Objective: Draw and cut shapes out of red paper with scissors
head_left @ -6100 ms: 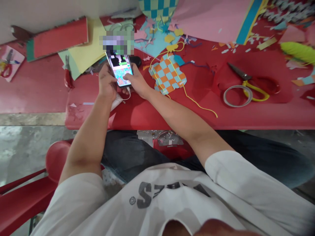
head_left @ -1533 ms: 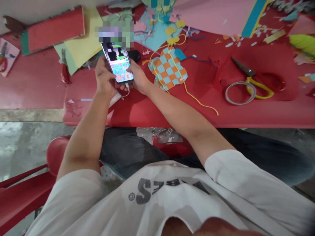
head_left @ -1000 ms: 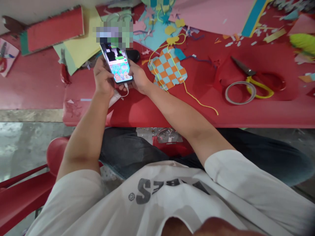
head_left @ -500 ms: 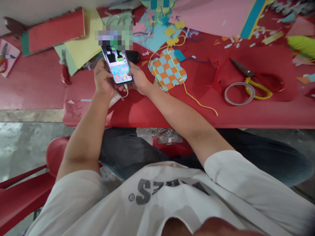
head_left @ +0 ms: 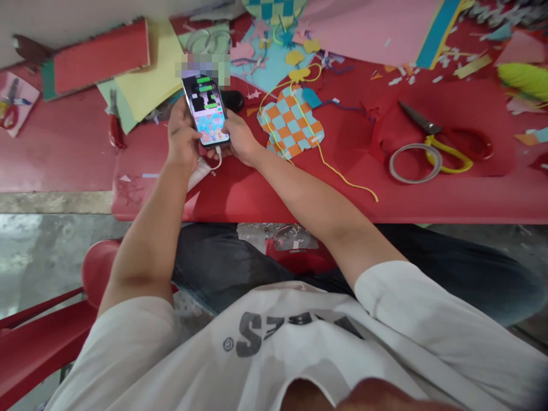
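Note:
A lit smartphone (head_left: 206, 111) is held upright above the red table (head_left: 274, 197) between both of my hands. My left hand (head_left: 181, 138) grips its left edge and my right hand (head_left: 240, 136) grips its right edge, thumb by the screen. A white cable (head_left: 217, 160) hangs from the phone's bottom. Just right of my right hand lies a woven orange-and-blue paper mat (head_left: 291, 124) with a yellow string (head_left: 342, 178) trailing from it.
Yellow-handled scissors (head_left: 436, 142) and a tape ring (head_left: 409, 165) lie to the right. Pink paper (head_left: 368, 28), yellow sheets (head_left: 149, 68) and a red board (head_left: 100, 57) fill the back. Red pliers (head_left: 115, 128) lie at left. A red chair (head_left: 47, 337) stands lower left.
The phone's screen content has scrolled and my right thumb has come off the screen to the phone's edge. Both hands stay on the phone in about the same spot.

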`<state>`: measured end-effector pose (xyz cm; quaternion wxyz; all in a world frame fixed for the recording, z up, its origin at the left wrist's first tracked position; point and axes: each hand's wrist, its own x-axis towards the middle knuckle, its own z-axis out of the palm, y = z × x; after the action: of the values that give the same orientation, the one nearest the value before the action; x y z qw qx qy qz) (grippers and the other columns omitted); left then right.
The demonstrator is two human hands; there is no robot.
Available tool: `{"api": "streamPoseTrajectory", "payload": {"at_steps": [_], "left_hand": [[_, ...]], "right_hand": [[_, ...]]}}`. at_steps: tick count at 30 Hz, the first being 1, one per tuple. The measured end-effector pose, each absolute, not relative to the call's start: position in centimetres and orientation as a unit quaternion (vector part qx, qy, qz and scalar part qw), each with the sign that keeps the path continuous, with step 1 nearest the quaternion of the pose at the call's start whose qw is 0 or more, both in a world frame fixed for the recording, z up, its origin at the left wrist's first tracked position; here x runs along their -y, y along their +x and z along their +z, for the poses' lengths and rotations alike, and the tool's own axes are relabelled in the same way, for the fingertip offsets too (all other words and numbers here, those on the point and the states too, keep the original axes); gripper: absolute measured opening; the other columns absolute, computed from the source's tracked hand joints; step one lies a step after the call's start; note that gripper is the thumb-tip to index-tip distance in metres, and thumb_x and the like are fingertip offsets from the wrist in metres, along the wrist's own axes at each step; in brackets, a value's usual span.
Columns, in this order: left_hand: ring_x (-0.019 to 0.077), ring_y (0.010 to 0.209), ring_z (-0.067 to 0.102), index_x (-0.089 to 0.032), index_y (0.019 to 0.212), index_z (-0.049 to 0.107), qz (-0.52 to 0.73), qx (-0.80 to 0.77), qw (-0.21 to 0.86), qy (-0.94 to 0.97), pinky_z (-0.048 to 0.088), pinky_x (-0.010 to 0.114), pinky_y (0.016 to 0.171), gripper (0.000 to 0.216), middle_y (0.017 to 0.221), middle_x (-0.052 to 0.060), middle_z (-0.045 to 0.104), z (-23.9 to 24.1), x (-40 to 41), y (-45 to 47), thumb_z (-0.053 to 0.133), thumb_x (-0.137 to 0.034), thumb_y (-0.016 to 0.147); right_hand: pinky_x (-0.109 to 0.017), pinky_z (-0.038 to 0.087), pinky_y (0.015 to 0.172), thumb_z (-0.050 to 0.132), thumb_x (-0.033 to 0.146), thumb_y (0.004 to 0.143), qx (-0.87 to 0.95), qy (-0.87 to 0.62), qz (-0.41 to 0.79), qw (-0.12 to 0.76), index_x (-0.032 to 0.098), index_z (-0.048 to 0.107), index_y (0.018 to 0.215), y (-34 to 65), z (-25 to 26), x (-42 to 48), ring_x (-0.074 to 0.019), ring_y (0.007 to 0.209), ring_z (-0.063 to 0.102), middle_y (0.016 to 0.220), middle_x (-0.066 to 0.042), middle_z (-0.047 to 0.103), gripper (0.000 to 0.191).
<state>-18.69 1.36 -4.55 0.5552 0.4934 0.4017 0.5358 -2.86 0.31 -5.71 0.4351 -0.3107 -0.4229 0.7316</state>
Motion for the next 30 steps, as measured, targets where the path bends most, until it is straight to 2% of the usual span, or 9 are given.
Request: {"api": "streamPoseTrajectory", "payload": {"at_steps": [2,5,8,12,16,18,21,26,30], "left_hand": [[0.0244,0.103,0.078,-0.043,0.154,0.054,0.46,-0.469,0.492,0.572,0.068,0.046,0.083,0.092,0.138,-0.006,0.079,-4.0,-0.6,-19.1,0.079,-0.04,0.065],[0.0271,0.108,0.08,-0.056,0.166,0.029,0.33,-0.576,0.376,0.646,0.072,0.062,0.092,0.102,0.151,-0.012,0.073,-3.1,0.4,-19.3,0.067,-0.064,0.071],[0.0276,0.106,0.08,-0.056,0.168,0.02,0.305,-0.602,0.35,0.65,0.073,0.064,0.089,0.111,0.155,-0.012,0.072,-2.7,0.8,-19.0,0.062,-0.071,0.067],[0.0302,0.115,0.08,-0.056,0.171,0.014,0.31,-0.607,0.344,0.646,0.073,0.061,0.083,0.121,0.165,-0.011,0.065,-3.0,0.6,-18.9,0.063,-0.078,0.062],[0.0305,0.113,0.08,-0.057,0.169,0.022,0.322,-0.605,0.339,0.644,0.071,0.065,0.087,0.113,0.167,-0.015,0.062,-3.5,0.3,-19.2,0.059,-0.079,0.064],[0.0318,0.117,0.078,-0.049,0.169,0.031,0.345,-0.597,0.332,0.644,0.07,0.064,0.091,0.113,0.167,-0.01,0.063,-3.6,0.1,-19.3,0.056,-0.084,0.065],[0.031,0.126,0.074,-0.044,0.165,0.041,0.366,-0.594,0.321,0.641,0.069,0.06,0.098,0.111,0.164,-0.007,0.067,-3.7,-0.2,-19.2,0.056,-0.087,0.063],[0.0288,0.128,0.073,-0.043,0.156,0.051,0.389,-0.576,0.318,0.645,0.068,0.058,0.105,0.097,0.158,-0.009,0.071,-3.7,-0.4,-19.1,0.059,-0.08,0.067],[0.0267,0.134,0.071,-0.042,0.155,0.047,0.355,-0.594,0.28,0.665,0.066,0.059,0.107,0.089,0.158,-0.009,0.07,-3.8,-1.1,-18.7,0.059,-0.08,0.075]], "right_hand": [[-0.035,0.053,0.075,0.031,0.069,0.081,0.424,-0.341,0.727,0.42,0.024,0.059,0.104,-2.9,-5.4,-0.5,-0.012,0.073,0.072,0.064,0.007,0.063,0.057],[-0.035,0.049,0.074,0.025,0.074,0.079,0.416,-0.358,0.732,0.404,0.025,0.055,0.092,-3.1,-5.1,-0.8,-0.01,0.071,0.07,0.057,0.008,0.055,0.059],[-0.033,0.049,0.073,0.03,0.077,0.082,0.405,-0.344,0.741,0.41,0.025,0.048,0.085,-3.4,-5.3,-1.1,-0.0104,0.071,0.068,0.055,0.011,0.043,0.054],[-0.035,0.044,0.077,0.01,0.072,0.086,0.408,-0.338,0.753,0.39,0.023,0.037,0.083,-3.9,-5.8,-1.7,-0.0038,0.07,0.062,0.058,0.014,0.031,0.055],[-0.035,0.048,0.081,0.015,0.052,0.097,0.415,-0.318,0.763,0.381,0.022,0.039,0.096,-3.9,-6.1,-1.7,-0.0029,0.068,0.061,0.065,0.015,0.038,0.038],[-0.034,0.054,0.081,0.036,0.049,0.096,0.424,-0.303,0.756,0.396,0.022,0.042,0.107,-3.7,-6.2,-1.2,-0.0047,0.069,0.064,0.071,0.015,0.049,0.029],[-0.03,0.06,0.079,0.061,0.044,0.085,0.447,-0.29,0.719,0.446,0.024,0.047,0.114,-3.4,-6.5,-0.5,-0.0071,0.075,0.068,0.084,0.012,0.063,0.038],[-0.027,0.06,0.074,0.038,0.028,0.095,0.444,-0.318,0.724,0.421,0.021,0.048,0.126,-3.2,-6.1,-0.4,-0.0057,0.069,0.065,0.081,0.013,0.059,0.033],[-0.026,0.057,0.069,0.039,0.029,0.097,0.436,-0.317,0.738,0.406,0.025,0.04,0.132,-3.0,-5.4,-0.6,-0.008,0.064,0.059,0.079,0.014,0.055,0.036]]}}
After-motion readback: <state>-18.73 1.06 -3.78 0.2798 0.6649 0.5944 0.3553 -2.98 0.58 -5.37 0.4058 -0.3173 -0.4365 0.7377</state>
